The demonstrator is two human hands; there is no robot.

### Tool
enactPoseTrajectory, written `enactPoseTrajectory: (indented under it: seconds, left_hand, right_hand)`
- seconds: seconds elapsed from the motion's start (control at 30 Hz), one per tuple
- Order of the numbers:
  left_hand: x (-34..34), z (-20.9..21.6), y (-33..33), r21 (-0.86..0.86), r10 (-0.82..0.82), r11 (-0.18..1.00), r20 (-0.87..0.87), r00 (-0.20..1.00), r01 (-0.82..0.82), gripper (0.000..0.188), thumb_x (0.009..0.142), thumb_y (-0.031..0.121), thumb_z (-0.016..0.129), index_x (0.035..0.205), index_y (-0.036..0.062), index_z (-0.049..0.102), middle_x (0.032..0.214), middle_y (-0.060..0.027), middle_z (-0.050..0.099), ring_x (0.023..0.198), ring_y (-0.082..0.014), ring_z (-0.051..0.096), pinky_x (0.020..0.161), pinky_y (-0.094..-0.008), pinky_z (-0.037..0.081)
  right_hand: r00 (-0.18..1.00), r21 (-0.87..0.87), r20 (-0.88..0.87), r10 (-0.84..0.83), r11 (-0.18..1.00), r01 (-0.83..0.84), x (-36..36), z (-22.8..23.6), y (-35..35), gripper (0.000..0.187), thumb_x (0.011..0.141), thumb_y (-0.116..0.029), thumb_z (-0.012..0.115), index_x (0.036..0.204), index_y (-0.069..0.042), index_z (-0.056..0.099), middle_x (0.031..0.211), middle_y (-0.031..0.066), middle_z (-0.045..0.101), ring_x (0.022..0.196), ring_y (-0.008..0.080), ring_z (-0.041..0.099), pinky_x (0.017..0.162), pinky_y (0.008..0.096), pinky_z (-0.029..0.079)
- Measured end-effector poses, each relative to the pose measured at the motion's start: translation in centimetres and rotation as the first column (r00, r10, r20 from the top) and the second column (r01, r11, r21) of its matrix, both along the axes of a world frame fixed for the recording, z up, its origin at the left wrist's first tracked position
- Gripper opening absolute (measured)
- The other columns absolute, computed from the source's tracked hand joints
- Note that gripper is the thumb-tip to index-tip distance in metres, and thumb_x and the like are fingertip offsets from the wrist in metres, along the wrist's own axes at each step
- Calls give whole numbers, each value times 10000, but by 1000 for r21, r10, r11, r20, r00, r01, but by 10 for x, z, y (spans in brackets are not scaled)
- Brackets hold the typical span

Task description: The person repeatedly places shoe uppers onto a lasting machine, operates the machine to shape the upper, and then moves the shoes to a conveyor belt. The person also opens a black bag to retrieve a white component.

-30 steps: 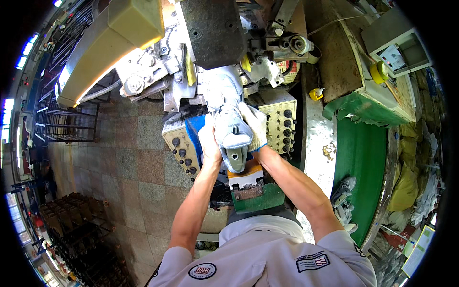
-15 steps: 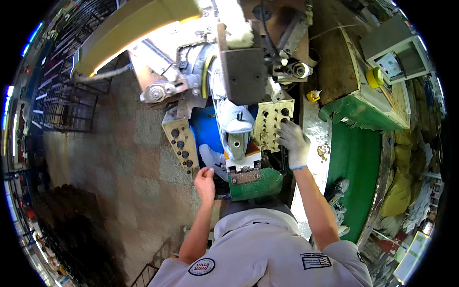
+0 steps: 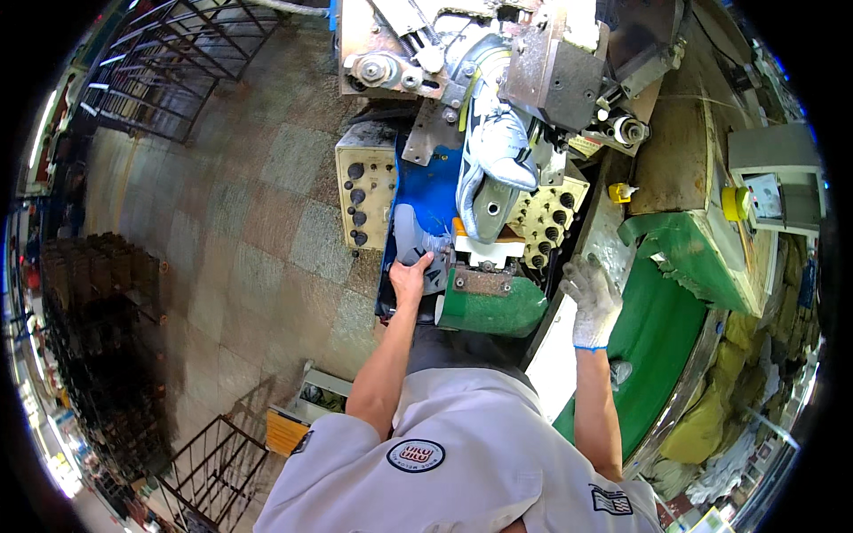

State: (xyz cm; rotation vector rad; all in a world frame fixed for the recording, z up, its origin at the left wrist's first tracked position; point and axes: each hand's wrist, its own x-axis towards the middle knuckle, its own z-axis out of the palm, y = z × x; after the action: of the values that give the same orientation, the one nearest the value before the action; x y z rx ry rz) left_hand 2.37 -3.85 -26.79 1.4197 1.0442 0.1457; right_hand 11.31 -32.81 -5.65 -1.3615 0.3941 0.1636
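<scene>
My bare left hand [image 3: 409,282] is at the near end of a light grey sole-shaped piece [image 3: 409,233], its fingers closed on the edge. That piece lies in a blue tray [image 3: 434,188] left of the machine's front. A white and pale-blue shoe [image 3: 500,147] sits clamped in the machine, and the grey-green end of a shoe last [image 3: 491,210] points toward me. My right hand [image 3: 593,302], in a pale work glove, holds nothing; its fingers are apart. It hovers over the bench strip, right of the green machine cover [image 3: 495,306].
Knobbed control panels flank the tray and last: a left panel [image 3: 364,197] and a right panel [image 3: 555,218]. A yellow bottle [image 3: 622,192] stands on the ledge. A green-topped bench [image 3: 680,324] runs along my right. Black racks [image 3: 169,67] stand far left.
My left hand has moved forward onto the sole-shaped piece. My right hand has drawn back from the right control panel. The whole view has shifted, with the machine now farther right.
</scene>
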Motion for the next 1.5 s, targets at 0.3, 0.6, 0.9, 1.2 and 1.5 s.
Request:
enactPoseTrajectory:
  seconds: [0.3, 0.6, 0.9, 1.2, 1.5]
  left_hand:
    - [-47, 268, 10, 825, -225, 478, -217, 950, 302, 699, 643, 203, 893, 1250, -11, 620, 1102, -176, 709, 997, -361, 692, 851, -424, 554]
    - [-21, 373, -113, 733, -736, 477, 32, 676, 485, 434, 855, 157, 774, 1253, 16, 672, 1242, -189, 685, 1128, -306, 673, 1026, -381, 487]
    - [103, 259, -42, 488, -499, 780, 106, 860, 392, 600, 889, 305, 792, 1344, -11, 559, 1237, -154, 665, 1113, -240, 622, 985, -361, 469]
    - [131, 216, -41, 683, -498, 677, 149, 854, 275, 448, 813, 83, 829, 1202, -40, 645, 1146, -126, 697, 983, -243, 622, 925, -400, 487]
    - [134, 220, -17, 328, -370, 906, 304, 878, 268, 394, 842, 178, 808, 1144, -57, 715, 1192, -128, 692, 1016, -268, 633, 909, -426, 505]
  right_hand:
    - [905, 56, 75, 419, 904, -424, -43, 85, 70, 710, 903, -320, 763, 1417, 86, 490, 1319, 213, 631, 1147, 274, 662, 995, 327, 511]
    - [965, 484, 213, 152, 842, -239, -12, 46, 2, 511, 845, -335, 715, 1183, 38, 629, 1021, 87, 708, 897, 197, 686, 824, 348, 555]
    - [864, 95, -497, -79, 985, 145, -78, -24, -325, 492, 866, -485, 629, 1104, -58, 679, 931, 128, 711, 746, 245, 665, 728, 394, 541]
    - [631, -758, -648, -428, 448, -474, -213, -65, -469, 596, 852, -599, 647, 995, -33, 769, 1020, 188, 748, 932, 310, 722, 793, 413, 547]
    - [987, -488, -129, 101, 860, -152, -67, -12, -171, 716, 926, -515, 647, 1408, 6, 549, 1327, 211, 652, 1205, 304, 643, 1021, 382, 492]
